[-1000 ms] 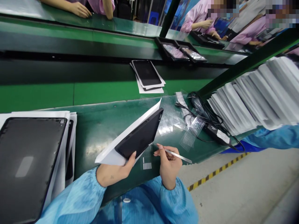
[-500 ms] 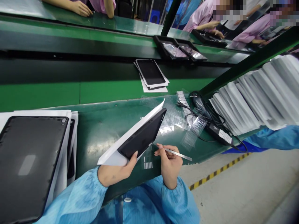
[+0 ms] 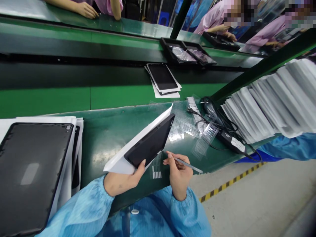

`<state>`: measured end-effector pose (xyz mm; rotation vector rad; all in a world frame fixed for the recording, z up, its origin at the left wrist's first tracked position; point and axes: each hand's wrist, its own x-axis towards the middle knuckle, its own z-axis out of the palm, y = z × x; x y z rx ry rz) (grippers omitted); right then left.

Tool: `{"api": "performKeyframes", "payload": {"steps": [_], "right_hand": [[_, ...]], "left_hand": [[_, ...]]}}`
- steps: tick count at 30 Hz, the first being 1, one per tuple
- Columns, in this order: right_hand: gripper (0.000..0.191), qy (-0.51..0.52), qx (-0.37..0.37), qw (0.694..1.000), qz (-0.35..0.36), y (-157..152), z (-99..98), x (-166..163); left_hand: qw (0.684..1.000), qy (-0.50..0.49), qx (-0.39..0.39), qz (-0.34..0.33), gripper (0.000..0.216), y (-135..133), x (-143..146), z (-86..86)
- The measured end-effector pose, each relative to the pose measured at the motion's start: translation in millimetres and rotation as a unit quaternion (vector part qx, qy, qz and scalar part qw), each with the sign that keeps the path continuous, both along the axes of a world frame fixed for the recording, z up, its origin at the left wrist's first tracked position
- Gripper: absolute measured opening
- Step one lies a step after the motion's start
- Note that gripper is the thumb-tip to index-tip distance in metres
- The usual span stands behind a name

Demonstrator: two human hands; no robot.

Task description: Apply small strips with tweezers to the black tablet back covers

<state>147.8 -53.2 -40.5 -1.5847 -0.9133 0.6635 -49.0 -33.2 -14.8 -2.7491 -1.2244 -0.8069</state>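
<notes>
Above the worktop (image 3: 98,131), tilted black panel (image 3: 150,143) and white sheet (image 3: 118,164) grasped in left hand (image 3: 127,180); right hand (image 3: 179,172) pinches slim metal tool (image 3: 190,165), tip by panel's edge. Hands barely moved; panel stack (image 3: 163,77) on green belt (image 3: 49,98) has slid right. Close edge work apparently continuing.

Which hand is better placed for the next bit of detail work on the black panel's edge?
Probably the right hand: it holds a slim metal tool, its tip close to that edge. The left hand is taken up holding the tilted black panel with the white sheet.
</notes>
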Motion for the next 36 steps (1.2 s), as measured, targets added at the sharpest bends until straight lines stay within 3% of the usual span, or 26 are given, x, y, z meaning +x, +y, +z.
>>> {"api": "performKeyframes", "payload": {"steps": [5,11,16,19,27,36], "right_hand": [[0.016,0.0,-0.014,0.999,0.033,1,0.0,1],[0.016,0.053,-0.001,0.999,0.009,-4,7.1,2],[0.016,0.158,-0.066,0.977,0.127,-30,8.0,3],[0.013,0.157,-0.088,0.969,0.167,-40,6.5,0],[0.013,0.151,-0.082,0.975,0.143,-38,4.0,-2],[0.013,0.138,-0.085,0.976,0.143,-37,6.8,-4]], "left_hand": [[0.999,-0.027,-0.045,0.006,0.028,1,1,2.3],[1.0,0.003,-0.007,-0.015,0.033,0,-1,-5.0],[1.0,0.002,-0.021,-0.013,0.03,-1,-2,-5.7],[0.999,-0.007,-0.032,-0.009,0.028,-2,-3,-6.5],[0.999,0.038,0.017,-0.012,0.03,-3,-3,-7.4],[0.999,-0.032,-0.035,-0.011,0.032,-2,-4,-8.0]]}}
